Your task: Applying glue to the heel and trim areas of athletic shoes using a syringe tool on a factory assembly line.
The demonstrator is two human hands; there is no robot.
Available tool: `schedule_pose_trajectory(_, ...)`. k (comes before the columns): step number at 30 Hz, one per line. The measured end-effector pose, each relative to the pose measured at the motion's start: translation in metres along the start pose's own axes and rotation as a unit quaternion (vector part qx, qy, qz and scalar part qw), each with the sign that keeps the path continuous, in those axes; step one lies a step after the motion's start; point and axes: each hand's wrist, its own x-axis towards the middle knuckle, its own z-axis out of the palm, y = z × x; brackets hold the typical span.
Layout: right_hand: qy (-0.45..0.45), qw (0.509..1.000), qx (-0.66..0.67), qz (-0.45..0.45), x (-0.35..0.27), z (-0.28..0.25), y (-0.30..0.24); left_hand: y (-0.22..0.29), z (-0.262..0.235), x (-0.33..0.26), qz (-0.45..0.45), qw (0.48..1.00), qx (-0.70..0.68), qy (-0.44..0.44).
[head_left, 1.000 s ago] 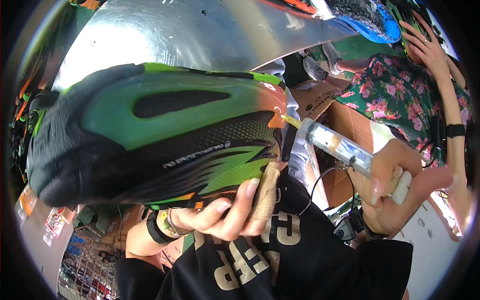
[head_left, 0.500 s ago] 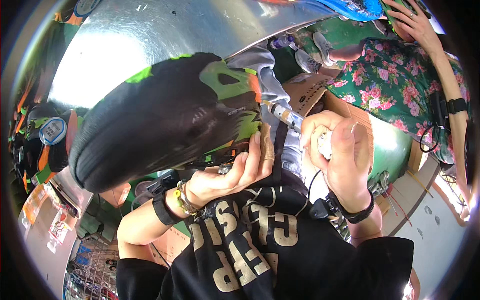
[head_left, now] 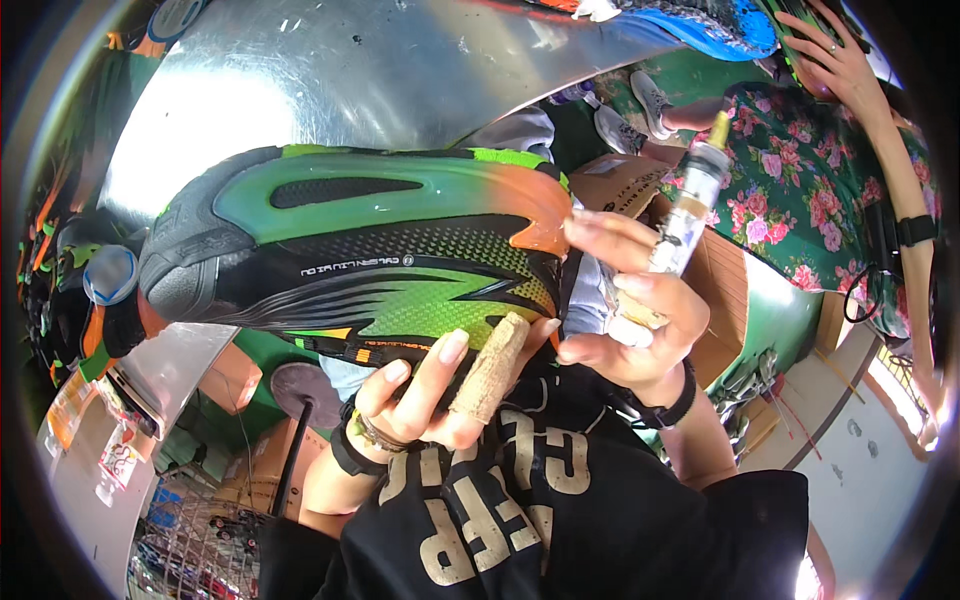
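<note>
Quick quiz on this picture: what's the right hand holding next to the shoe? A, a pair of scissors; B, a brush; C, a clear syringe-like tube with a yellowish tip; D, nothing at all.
C: the right hand grips a clear tube with a yellowish tip pointing up, beside the shoe that the left hand holds sole up.

shoe hides most of the left hand's fingers.

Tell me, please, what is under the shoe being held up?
The left hand grips the shoe from beneath, one finger wrapped in tan tape. The palm and the shoe's upper are hidden. The right hand holds a syringe beside it.
</note>
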Motion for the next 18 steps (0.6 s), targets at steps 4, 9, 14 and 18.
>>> schedule_pose_trajectory(4, -0.048, 0.998, -0.028, -0.019, 0.011, 0.005, 0.000, -0.003, -0.002, -0.012, -0.019, 0.999, -0.033, 0.012)
schedule_pose_trajectory(9, -0.137, 0.988, -0.067, -0.021, 0.016, -0.001, -0.003, -0.001, -0.001, -0.011, -0.054, 0.997, -0.039, 0.024)
schedule_pose_trajectory(14, -0.088, 0.991, -0.096, -0.028, 0.015, 0.004, -0.012, 0.007, -0.005, -0.005, -0.115, 0.990, -0.070, 0.044)
schedule_pose_trajectory(18, -0.039, 0.998, -0.027, -0.043, 0.016, 0.005, -0.011, -0.004, -0.019, -0.006, -0.141, 0.977, -0.158, -0.017)
